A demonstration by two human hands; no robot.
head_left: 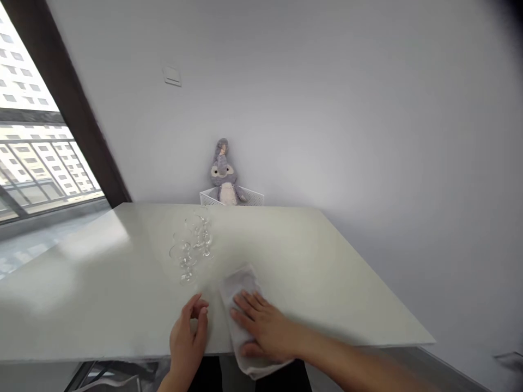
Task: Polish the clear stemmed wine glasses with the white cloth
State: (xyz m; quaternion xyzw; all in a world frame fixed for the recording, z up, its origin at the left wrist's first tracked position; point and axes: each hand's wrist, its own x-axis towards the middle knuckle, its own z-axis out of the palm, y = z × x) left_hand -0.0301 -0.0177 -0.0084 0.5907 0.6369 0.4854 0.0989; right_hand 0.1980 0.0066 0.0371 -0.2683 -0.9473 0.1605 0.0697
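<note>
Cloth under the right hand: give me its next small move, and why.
Probably slide the cloth a little straight forward: the right hand lies palm-down on it, and the cloth's near end reaches past the near edge of the table. Keeping straight seems wise, as the glasses stand ahead to the left.

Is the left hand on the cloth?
No, the left hand is beside the cloth with a strip of tabletop between them, while the right hand lies on it.
</note>
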